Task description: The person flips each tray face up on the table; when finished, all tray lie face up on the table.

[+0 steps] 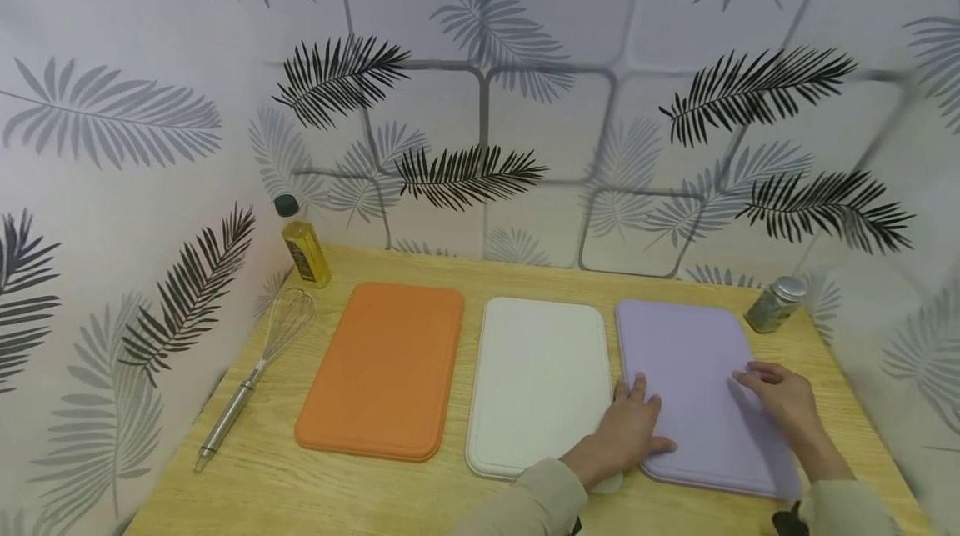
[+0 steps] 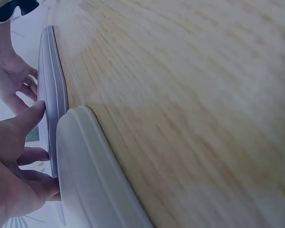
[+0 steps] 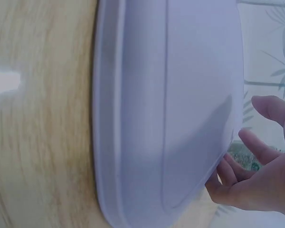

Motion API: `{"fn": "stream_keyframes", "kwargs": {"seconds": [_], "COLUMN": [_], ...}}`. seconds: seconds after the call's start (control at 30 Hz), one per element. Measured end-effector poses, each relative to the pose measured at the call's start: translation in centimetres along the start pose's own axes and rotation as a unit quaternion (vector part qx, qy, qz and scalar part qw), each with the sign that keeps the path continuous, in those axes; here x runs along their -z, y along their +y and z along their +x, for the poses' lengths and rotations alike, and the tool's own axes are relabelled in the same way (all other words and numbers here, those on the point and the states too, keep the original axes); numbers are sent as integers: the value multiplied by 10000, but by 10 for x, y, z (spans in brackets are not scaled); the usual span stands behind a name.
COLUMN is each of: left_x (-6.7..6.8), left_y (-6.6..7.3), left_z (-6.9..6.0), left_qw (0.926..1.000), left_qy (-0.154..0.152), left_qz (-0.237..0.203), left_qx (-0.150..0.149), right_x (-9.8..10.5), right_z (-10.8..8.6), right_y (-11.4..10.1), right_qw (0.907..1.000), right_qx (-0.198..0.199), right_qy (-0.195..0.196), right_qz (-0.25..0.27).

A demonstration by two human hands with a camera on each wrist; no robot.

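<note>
A purple cutting board (image 1: pixel 686 361) lies flat on the right of the wooden table. My left hand (image 1: pixel 628 428) rests over its left edge, fingers spread, with the thumb on the board near the front corner. In the left wrist view, fingertips of the left hand (image 2: pixel 19 161) also reach the edge of the white cutting board (image 1: pixel 540 378). At the purple board's right edge is my right hand (image 1: pixel 786 403). From the right wrist, the lower fingers of the right hand (image 3: pixel 261 175) touch the board's rim, while thumb and index stand apart from it. Neither hand grips the board.
An orange cutting board (image 1: pixel 382 373) lies left of the white one. Farther left are a metal whisk (image 1: pixel 251 382) and an oil bottle (image 1: pixel 307 252) with a dark cap. A small spice jar (image 1: pixel 775 305) stands at the back right. Leaf-patterned walls enclose the table (image 1: pixel 247 486).
</note>
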State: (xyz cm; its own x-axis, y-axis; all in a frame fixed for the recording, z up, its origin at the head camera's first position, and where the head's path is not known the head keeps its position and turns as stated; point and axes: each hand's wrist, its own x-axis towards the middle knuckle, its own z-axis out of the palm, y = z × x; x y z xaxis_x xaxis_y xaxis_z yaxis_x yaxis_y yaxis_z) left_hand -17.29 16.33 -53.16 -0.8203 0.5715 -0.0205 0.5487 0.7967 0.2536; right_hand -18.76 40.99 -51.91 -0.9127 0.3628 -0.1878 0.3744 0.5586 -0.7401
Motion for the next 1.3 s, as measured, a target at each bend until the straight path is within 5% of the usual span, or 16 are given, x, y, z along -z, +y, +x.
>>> {"fn": "stream_keyframes", "kwargs": {"seconds": [0.4, 0.73, 0.97, 1.3], "left_x": [-3, 3, 6, 12], "left_y": [-3, -5, -6, -1], "left_z": [3, 2, 1, -1], "left_qw": [9998, 9996, 9992, 9975], "left_qy": [-90, -192, -217, -370], "left_qz": [-154, -148, -295, -567], "left_qx": [-79, -143, -130, 183], "right_x": [20, 39, 53, 64], "right_z": [7, 18, 34, 19], "right_y": [11, 14, 21, -10], "right_qw": [9978, 9955, 9907, 9897], "right_qx": [-338, 517, 446, 540], "right_qy": [-197, -788, -1263, -1328], "right_qz": [527, -128, 250, -43]}}
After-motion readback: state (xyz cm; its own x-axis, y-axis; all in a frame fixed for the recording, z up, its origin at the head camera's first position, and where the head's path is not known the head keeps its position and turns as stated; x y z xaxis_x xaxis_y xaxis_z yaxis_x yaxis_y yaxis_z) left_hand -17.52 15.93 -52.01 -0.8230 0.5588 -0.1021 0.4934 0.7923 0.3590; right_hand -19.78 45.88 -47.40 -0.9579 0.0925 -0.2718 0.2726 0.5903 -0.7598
